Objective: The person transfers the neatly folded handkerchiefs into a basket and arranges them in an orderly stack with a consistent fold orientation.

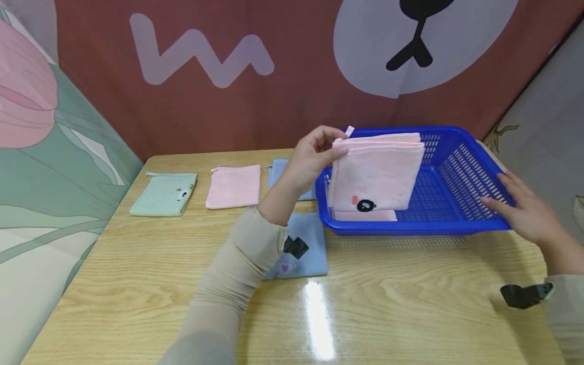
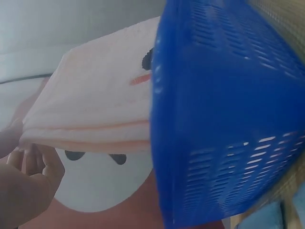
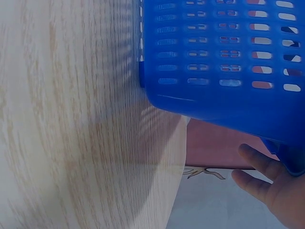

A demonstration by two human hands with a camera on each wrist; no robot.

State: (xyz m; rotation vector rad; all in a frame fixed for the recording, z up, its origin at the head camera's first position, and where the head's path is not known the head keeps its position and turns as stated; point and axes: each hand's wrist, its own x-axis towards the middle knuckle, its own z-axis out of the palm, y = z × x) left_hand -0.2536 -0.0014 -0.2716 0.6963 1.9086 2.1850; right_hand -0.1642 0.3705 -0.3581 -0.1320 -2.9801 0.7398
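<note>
A folded pink cloth (image 1: 376, 175) with a dark and red patch hangs over the left end of the blue basket (image 1: 456, 225). My left hand (image 1: 315, 157) pinches its upper left corner between thumb and fingers; the left wrist view shows the same grip, with the hand (image 2: 31, 176) at the edge of the layered cloth (image 2: 95, 90). Inside the basket, below the held cloth, lies another pink piece (image 1: 365, 216). My right hand (image 1: 531, 213) rests on the basket's right rim, thumb on the near side, and its fingers (image 3: 259, 162) reach under the rim in the right wrist view.
On the wooden table (image 1: 182, 304) lie a green folded cloth (image 1: 164, 194), a pink one (image 1: 234, 186) and a blue one (image 1: 279, 170) left of the basket. A larger blue cloth (image 1: 312, 258) lies nearer, partly behind my left sleeve. A patterned curtain (image 1: 205, 116) stands behind.
</note>
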